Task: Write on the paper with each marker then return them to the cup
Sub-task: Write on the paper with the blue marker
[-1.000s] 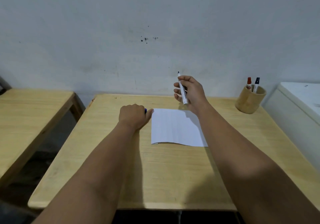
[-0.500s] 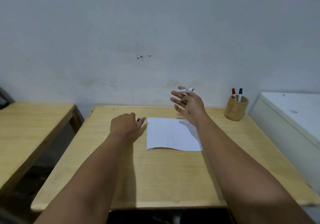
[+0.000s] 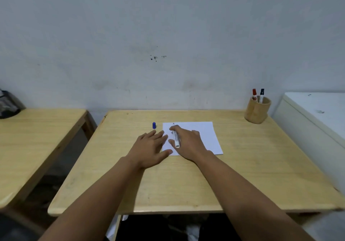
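Blue cap (image 3: 154,125) stood off on the wooden table (image 3: 242,166) as the right hand (image 3: 188,143) gripped the first marker (image 3: 176,138) over the still-blank paper (image 3: 209,138), left hand (image 3: 151,147) flat and open beside it, two markers (image 3: 258,94) waiting in the far-right cup (image 3: 257,112).

Paper (image 3: 207,136) mid-table (image 3: 242,175); cap (image 3: 154,125) just left; cup (image 3: 257,112) far-right corner, apparently two markers (image 3: 258,94) inside.

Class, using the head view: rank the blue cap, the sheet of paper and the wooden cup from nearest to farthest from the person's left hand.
From the left hand:
1. Paper, under its fingertips, just right.
2. Blue cap, upright just beyond the fingers.
3. Wooden cup, far right corner.
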Available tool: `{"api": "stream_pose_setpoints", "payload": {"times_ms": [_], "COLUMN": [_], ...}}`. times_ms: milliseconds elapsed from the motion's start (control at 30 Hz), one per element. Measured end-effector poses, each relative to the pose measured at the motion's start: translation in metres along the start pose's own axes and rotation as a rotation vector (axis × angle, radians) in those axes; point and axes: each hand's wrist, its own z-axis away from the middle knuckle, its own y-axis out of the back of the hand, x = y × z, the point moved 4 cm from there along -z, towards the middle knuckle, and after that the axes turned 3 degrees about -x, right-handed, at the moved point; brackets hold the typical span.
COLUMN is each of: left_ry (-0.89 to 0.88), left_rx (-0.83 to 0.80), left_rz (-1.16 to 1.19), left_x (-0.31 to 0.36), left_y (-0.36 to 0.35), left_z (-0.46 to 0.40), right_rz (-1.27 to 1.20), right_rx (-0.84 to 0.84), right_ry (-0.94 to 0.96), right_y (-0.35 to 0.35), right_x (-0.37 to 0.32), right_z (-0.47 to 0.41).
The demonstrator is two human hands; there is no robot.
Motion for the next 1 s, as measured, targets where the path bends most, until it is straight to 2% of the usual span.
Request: {"api": "stream_pose_setpoints", "payload": {"times_ms": [100,233,367,533,667,867,1000], "left_ry": [0.023,0.037,0.037,0.035,0.033,0.217,0.241], "left_rx": [0.022,0.064,0.057,0.047,0.041,0.052,0.01], "left_rz": [0.031,0.053,0.047,0.064,0.058,-0.005,-0.004], "left_x": [0.003,0.004,0.001,0.0,0.0,-0.004,-0.006], "left_y": [-0.004,-0.007,-0.01,-0.012,-0.012,-0.008,-0.009], "left_z": [0.001,0.0,-0.001,-0.001,0.001,0.007,0.007], "right_rz": [-0.091,-0.531,-0.775,-0.893,-0.74,-0.861,-0.935], "right_rx": [0.116,0.272,0.295,0.248,0.227,0.241,0.259], "right_ry": [-0.041,-0.177,-0.308,-0.378,-0.379,-0.437,-0.492], "right_y": [0.003,0.019,0.019,0.003,-0.015,-0.022,-0.028], "right_x": [0.004,-0.004,-0.011,-0.015,-0.006,0.004,0.011], "right_z": [-0.006,-0.028,-0.059,-0.079,-0.076,-0.079,-0.084]}}
